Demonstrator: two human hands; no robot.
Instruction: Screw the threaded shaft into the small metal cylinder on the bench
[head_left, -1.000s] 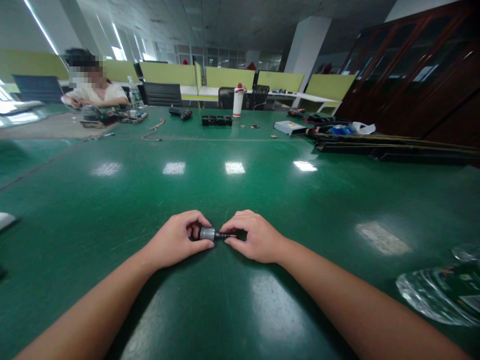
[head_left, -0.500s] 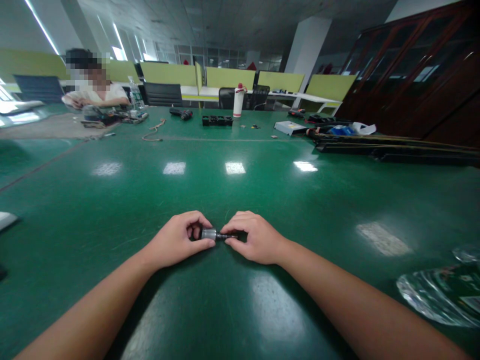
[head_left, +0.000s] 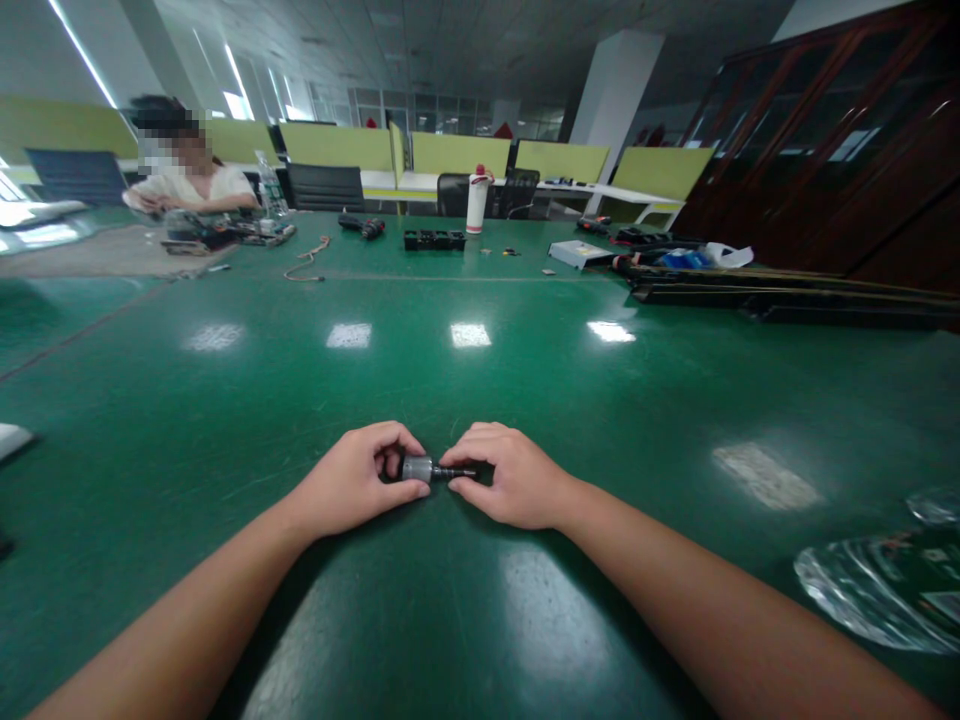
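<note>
A short grey metal cylinder with a thin dark shaft (head_left: 417, 469) lies level, low over the green table (head_left: 480, 390) in front of me. My left hand (head_left: 367, 478) curls round the cylinder end, with the thumb on the near side and the index finger over the far side. On the thin shaft, the thumb and fingertips of my right hand (head_left: 510, 475) close from both sides. The shaft's tip shows in the gap between that thumb and forefinger. Whether the part touches the table, I cannot tell.
A clear plastic bottle (head_left: 885, 590) lies at the right edge. Farther back stand a white bottle (head_left: 476, 205), a black tray-like part (head_left: 434, 241), a power drill (head_left: 361, 227) and a silver box (head_left: 579, 254). Long black strips (head_left: 787, 293) lie right. Another person (head_left: 195, 185) sits far left.
My right thumb and fingertips have parted slightly around the shaft, and more of it shows. My left hand and the cylinder stay in place.
</note>
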